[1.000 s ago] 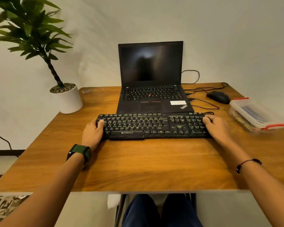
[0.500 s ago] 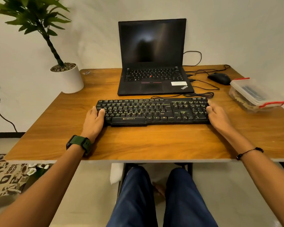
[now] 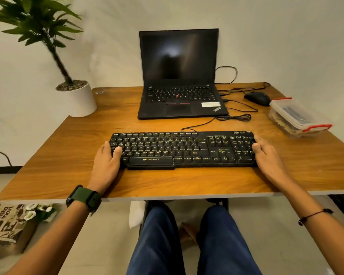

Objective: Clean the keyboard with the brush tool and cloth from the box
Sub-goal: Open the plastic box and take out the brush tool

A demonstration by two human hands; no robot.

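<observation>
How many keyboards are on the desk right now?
2: the black keyboard near the front edge, gripped at each end by the hands, and the laptop's built-in keyboard behind it. None looks hidden.

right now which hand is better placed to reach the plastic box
Right. The right hand grips the keyboard's right end, the side where the lidded box sits; the left hand holds the far end.

Black full-size keyboard sits front and centre on the wooden table, with a hand at each end. Open black laptop is behind it, white potted plant far left, black mouse back right, clear plastic lidded box on the right edge, probably holding the tools.
</observation>
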